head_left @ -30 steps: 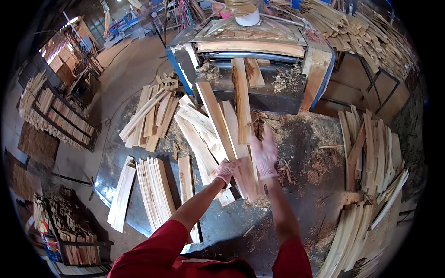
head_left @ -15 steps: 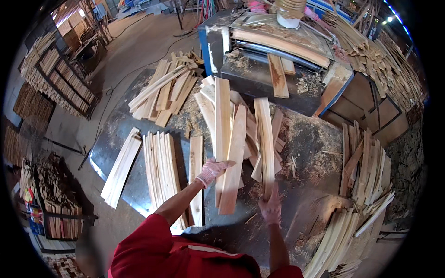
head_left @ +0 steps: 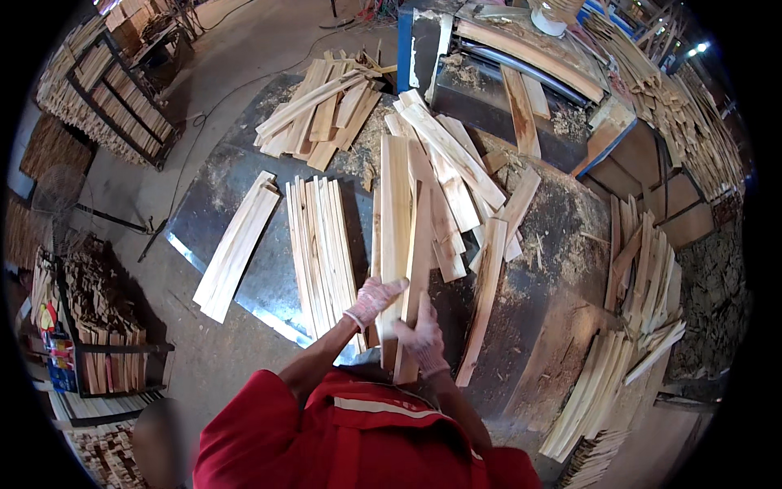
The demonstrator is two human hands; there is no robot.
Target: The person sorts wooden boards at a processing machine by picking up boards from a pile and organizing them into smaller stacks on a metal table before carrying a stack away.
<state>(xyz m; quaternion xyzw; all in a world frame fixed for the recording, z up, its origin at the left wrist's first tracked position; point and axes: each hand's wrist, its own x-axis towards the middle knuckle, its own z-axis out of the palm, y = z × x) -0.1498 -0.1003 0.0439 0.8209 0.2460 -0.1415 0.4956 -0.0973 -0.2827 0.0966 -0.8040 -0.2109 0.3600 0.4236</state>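
Observation:
My left hand [head_left: 377,300], in a pale knit glove, is wrapped round the lower part of two pale wooden boards [head_left: 394,204] standing side by side, their far ends pointing away from me. Against the lower right side of the same boards my gloved right hand [head_left: 422,337] is closed, fingers across the near face. A single brown-edged board [head_left: 486,301] lies apart to the right of my right hand. Left of my left hand rests a row of narrow strips [head_left: 322,253] set close together. Beyond the held boards is a loose heap of boards [head_left: 458,167].
The dark metal table [head_left: 562,244] is strewn with sawdust. Another board pile [head_left: 326,110] lies at its far left, and a few boards [head_left: 236,244] near its left edge. A machine with rollers [head_left: 521,61] stands beyond. Stacked strips [head_left: 586,391] flank the right side.
My right hand has left the separate board, which now lies nearer on the table, and moved left onto the boards in my left hand. The view has shifted too.

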